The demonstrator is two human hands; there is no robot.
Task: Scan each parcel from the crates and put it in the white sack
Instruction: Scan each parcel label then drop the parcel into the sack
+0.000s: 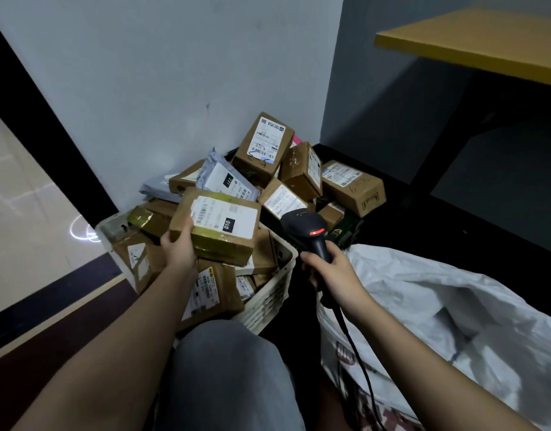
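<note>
While the left hand grips a brown parcel at mid-frame, its white label unreadable, the right hand clasps a black scanner; a grey mailer above reads "231".

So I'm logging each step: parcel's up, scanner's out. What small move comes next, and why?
Probably swing the scanner in the right hand left onto the label of the parcel the left hand holds; its head points past it.

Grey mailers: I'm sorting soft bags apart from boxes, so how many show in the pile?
2: one with a white label atop the pile's middle, one at its left by the wall. More may be buried.
</note>
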